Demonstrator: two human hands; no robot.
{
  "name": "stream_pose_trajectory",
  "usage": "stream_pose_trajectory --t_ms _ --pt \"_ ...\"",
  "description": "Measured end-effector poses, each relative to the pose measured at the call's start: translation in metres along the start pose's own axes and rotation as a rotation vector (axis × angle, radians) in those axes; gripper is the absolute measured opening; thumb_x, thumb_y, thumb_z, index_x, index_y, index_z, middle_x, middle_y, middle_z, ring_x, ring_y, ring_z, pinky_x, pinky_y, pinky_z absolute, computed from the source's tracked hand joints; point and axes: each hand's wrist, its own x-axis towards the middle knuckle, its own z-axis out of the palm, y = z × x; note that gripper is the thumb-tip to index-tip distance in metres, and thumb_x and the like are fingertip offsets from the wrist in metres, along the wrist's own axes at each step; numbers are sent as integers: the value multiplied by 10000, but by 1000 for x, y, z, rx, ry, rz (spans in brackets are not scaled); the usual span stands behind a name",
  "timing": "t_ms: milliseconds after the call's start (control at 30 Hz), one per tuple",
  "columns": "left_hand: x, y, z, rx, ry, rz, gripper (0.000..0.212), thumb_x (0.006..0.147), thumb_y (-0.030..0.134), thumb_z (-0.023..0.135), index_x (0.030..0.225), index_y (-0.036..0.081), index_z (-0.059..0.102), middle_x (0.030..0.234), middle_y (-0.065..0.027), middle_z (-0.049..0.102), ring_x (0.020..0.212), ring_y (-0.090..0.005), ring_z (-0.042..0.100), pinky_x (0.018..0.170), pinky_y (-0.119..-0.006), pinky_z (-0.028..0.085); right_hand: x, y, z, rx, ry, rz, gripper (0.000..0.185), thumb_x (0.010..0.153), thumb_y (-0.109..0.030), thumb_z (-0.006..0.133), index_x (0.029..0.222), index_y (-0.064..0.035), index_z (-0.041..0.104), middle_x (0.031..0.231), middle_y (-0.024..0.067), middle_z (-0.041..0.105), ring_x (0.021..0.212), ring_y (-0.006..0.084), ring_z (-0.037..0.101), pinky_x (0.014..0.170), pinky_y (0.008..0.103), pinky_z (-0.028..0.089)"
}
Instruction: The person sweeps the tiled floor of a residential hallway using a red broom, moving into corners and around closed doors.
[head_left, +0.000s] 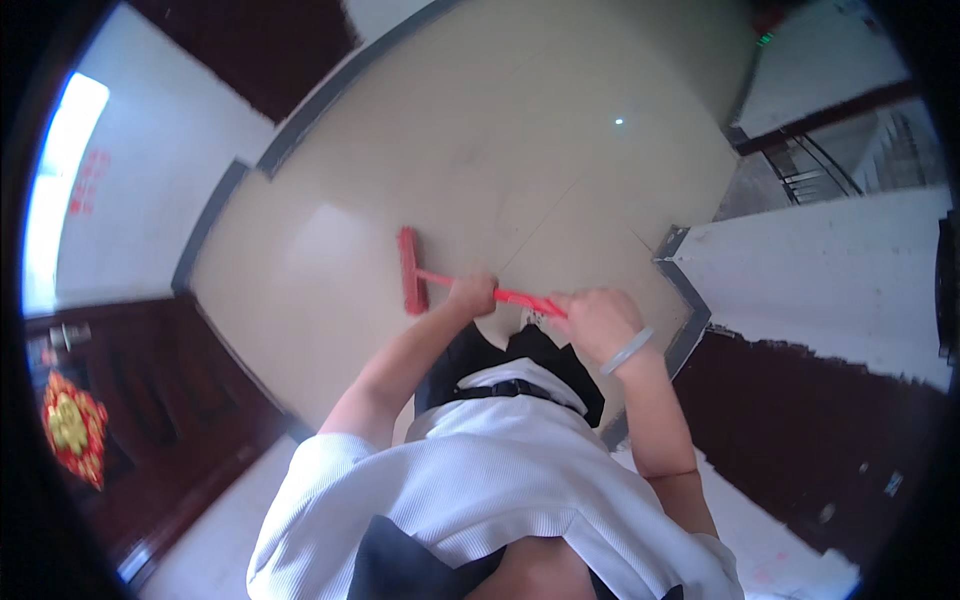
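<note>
A red broom or floor brush (412, 271) has its long narrow head down at the tiled floor (480, 150), ahead of me and to the left. From the head its red handle (525, 301) runs right and back towards my body. My left hand (474, 294) is closed around the handle nearer the head. Further up, near the handle's upper end, my right hand (602, 322) grips it, with a pale bangle (628, 350) on the wrist. Whether the head has bristles or a sponge I cannot tell.
Dark skirting (211, 217) borders the floor below white walls. A brown door (150, 405) with a red and gold decoration (73, 429) stands at left; another dark door (780, 420) is at right. A white wall corner (679, 244) juts in at right, near a stair railing (810, 176).
</note>
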Motion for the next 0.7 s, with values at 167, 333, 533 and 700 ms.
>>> stream_pose_trajectory --t_ms 167,333,533,700 --pt "-23 9 -8 260 -285 96 251 708 182 528 943 112 578 976 -86 592 957 -233 557 870 -474 345 -40 -28 38 -60 -48 341 296 709 -304 601 938 -117 599 845 51 599 981 231 478 821 390 358" --pt "-19 51 -1 475 -508 285 273 694 176 533 945 84 593 1003 -90 590 989 -244 543 956 -582 159 -53 -48 100 2 65 427 523 704 -304 604 1150 -66 470 1175 135 456 1084 261 405 894 395 326" --pt "-39 114 -3 691 -616 572 308 704 208 510 975 87 589 894 -86 615 961 -249 550 972 -596 55 -50 -27 174 488 -104 650 418 792 -233 458 1154 -24 440 1096 191 516 989 292 515 807 382 419" --pt "-34 126 39 767 -234 934 363 705 191 538 1051 89 505 1005 -88 560 970 -230 532 972 -570 128 -97 -6 223 979 -206 792 396 786 -293 484 1072 -21 503 934 198 589 815 302 592 729 364 463"
